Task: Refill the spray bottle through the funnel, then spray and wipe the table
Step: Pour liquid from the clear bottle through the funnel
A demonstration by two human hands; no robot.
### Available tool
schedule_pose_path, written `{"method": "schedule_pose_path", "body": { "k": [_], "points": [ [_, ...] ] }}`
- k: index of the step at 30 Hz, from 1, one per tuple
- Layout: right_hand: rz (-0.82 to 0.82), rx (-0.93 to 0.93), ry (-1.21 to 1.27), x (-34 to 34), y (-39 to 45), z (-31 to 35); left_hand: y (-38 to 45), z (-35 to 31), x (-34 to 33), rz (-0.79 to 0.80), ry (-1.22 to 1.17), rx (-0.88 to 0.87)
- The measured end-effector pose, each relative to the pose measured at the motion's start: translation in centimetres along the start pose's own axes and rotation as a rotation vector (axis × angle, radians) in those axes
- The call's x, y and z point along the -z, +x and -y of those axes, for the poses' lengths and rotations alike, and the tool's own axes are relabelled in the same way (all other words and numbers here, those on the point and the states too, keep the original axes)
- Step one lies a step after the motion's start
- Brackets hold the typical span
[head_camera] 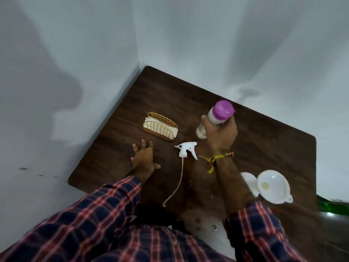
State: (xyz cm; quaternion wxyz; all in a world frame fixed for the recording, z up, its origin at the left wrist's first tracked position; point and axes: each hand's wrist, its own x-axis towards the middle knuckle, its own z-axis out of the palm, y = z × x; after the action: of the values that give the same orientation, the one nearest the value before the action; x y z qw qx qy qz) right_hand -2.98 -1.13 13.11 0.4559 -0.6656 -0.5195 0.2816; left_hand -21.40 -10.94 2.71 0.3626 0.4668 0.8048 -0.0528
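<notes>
We look down on a dark wood-grain counter (264,148) pushed into the corner of two pale walls (75,53). Near its far left part stands a gold wire napkin holder (160,126) with white napkins in it. At the near right lies a white funnel (273,186), wide mouth up, close to the counter's right edge, and just left of it a white rounded piece (250,183) partly hidden behind our right forearm; we cannot tell what it is. Something green (332,206) shows past the counter's right edge. Pale wet-looking smears and a few small spots mark the near edge of the counter.

The middle of the counter is taken by the white trigger sprayer head (186,151), lying on its side off its bottle, with its thin dip tube (177,183) trailing toward us almost to the near edge. Bare wood lies open toward the far right corner and along the left side.

Our right hand (220,135) wraps its fingers around a pale bottle with a purple cap (217,115), tilted with the cap toward the far wall; whether its base touches the counter we cannot tell. Our left hand (144,158) rests flat on the counter with fingers spread, holding nothing, just left of the sprayer head and near the napkin holder. A yellow thread (217,159) is tied at the right wrist.
</notes>
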Motion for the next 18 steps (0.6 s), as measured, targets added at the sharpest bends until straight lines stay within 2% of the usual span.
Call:
{"method": "schedule_pose_path", "body": {
  "k": [4, 6, 9, 12, 15, 18],
  "points": [
    [0.063, -0.023, -0.021, 4.4, -4.6, -2.3, -2.6, -0.4, -0.5, -0.294, -0.250, -0.098],
    [0.097, -0.027, -0.017, 6.3, -6.4, -3.4, -4.8, -2.3, -0.1, -0.365, -0.470, -0.303],
    [0.154, 0.007, 0.003, 8.4, -8.7, -4.5, -9.4, -6.0, 1.0, -0.275, -0.768, -0.751],
    [0.313, 0.135, 0.091, 10.3, -10.3, -5.3, -13.4, -9.3, 1.4, -0.145, -0.690, -1.045],
    [0.405, 0.149, 0.107, 11.8, -11.2, -6.2, -15.0, -11.0, 0.9, -0.137, -0.602, -1.135],
    [0.492, 0.165, 0.072, 12.9, -11.7, -7.2, -15.6, -11.6, -0.1, -0.084, -0.564, -1.090]
  ]
}}
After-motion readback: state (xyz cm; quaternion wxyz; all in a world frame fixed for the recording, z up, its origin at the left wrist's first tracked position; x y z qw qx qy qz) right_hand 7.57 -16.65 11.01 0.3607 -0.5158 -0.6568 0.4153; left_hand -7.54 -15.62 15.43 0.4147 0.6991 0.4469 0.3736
